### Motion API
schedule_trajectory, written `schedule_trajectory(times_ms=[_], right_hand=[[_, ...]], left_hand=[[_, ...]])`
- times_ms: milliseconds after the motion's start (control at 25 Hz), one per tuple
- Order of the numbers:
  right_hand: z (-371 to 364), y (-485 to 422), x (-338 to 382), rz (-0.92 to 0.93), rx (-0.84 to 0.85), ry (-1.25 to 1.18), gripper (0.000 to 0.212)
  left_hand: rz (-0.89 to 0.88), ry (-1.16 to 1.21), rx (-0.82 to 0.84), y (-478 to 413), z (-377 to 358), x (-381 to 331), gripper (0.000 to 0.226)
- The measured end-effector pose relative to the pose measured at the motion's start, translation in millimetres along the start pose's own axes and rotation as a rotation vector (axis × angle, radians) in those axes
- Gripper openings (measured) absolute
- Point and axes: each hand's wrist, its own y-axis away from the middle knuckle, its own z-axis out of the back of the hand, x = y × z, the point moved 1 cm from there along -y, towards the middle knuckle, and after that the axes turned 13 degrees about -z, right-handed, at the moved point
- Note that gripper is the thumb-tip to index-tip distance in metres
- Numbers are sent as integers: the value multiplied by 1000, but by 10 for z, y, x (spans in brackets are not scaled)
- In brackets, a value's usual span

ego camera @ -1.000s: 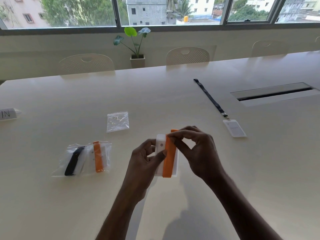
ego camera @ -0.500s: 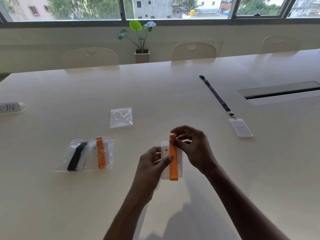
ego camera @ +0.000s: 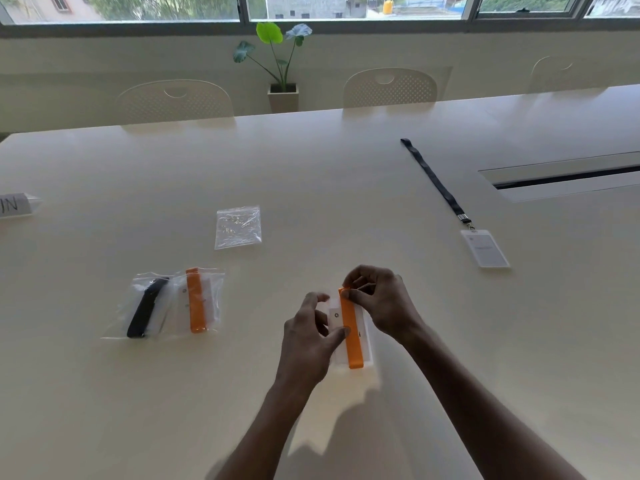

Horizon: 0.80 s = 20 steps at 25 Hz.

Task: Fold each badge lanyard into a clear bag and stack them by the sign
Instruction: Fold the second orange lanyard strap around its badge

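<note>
Folded orange lanyard (ego camera: pixel 351 336) lies along a white badge (ego camera: pixel 335 314), both held in the hands near the middle of the table's (ego camera: pixel 311 161) near edge; can't tell if they touch the surface. Left hand (ego camera: pixel 306 341) pinches the badge's left side, thumb on the strap. Right hand (ego camera: pixel 382 303) has its fingers curled, pinching the strap's top end. To the left, black-lanyard bag (ego camera: pixel 145 308) and orange-lanyard bag (ego camera: pixel 198 299) sit side by side, touching. Empty bag (ego camera: pixel 238 227) lies flat just beyond them. Sign (ego camera: pixel 14 205) is at the left edge, well apart from the bags. Dark lanyard (ego camera: pixel 434 178) with badge holder (ego camera: pixel 485 249) is stretched out toward the right side. Plant (ego camera: pixel 282 64) stands past the far edge.
</note>
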Motion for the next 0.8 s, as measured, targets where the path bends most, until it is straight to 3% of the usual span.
schedule_trajectory(times_ms=[160, 280, 800], right_hand=[[-75, -13, -79, 69, -39, 110, 5], [-93, -18, -108, 114, -58, 209, 4], [-10, -26, -151, 83, -20, 139, 27]], left_hand=[[-31, -99, -9, 1, -48, 53, 58], [-62, -109, 3, 12, -84, 37, 49], [-99, -122, -40, 46, -124, 77, 50]])
